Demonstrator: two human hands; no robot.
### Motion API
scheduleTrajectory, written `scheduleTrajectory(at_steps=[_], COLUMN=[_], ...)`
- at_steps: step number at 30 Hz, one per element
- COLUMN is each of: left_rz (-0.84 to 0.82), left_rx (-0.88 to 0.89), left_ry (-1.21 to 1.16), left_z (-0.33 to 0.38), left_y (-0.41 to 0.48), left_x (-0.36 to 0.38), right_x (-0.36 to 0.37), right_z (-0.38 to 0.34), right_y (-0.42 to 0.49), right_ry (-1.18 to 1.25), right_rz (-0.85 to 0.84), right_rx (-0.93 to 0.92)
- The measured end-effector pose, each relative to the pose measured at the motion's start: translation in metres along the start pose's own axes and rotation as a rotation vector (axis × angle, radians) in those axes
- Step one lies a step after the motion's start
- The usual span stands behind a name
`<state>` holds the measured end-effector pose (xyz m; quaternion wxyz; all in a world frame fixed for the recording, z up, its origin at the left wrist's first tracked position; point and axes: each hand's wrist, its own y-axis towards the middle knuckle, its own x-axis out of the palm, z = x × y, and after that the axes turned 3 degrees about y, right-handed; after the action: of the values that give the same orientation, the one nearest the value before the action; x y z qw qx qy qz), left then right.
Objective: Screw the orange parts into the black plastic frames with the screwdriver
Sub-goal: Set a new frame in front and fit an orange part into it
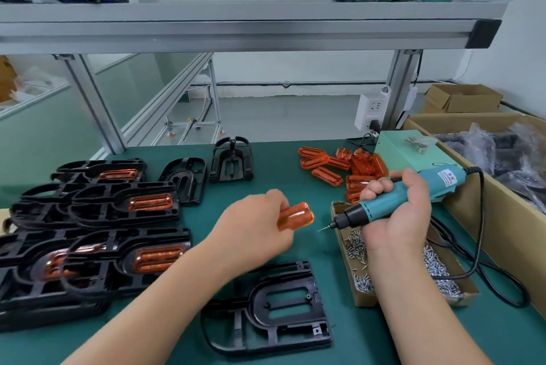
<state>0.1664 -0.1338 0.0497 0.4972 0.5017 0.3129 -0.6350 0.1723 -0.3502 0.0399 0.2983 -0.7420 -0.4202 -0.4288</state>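
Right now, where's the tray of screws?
In the head view, the screw tray lies on the right of the green mat, just beneath the right hand holding the screwdriver, right of the empty black frame.

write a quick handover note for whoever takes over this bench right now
Left hand grips one orange part above the mat.
Right hand grips the electric screwdriver, bit beside the screw box.
Empty black frame lies nearest, nothing fitted.
Done: frames holding orange parts stacked at left.
Left: seat the part, drive screws; loose orange parts and two empty frames wait at the back.
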Motion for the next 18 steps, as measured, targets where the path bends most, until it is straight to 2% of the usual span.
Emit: scheduleTrajectory(at_steps=[7,18], left_rz=[-0.075,-0.092], left_rx=[0.009,-0.01], left_ry=[-0.006,-0.025], left_z=[-0.021,-0.028], left_y=[-0.078,-0.092], left_x=[-0.011,-0.021], right_x=[0.006,0.005], right_z=[0.005,0.012], right_y=[-0.009,-0.014], right_ry=[-0.015,-0.098], right_rz=[-0.086,-0.149], right_rx=[0.021,0.033])
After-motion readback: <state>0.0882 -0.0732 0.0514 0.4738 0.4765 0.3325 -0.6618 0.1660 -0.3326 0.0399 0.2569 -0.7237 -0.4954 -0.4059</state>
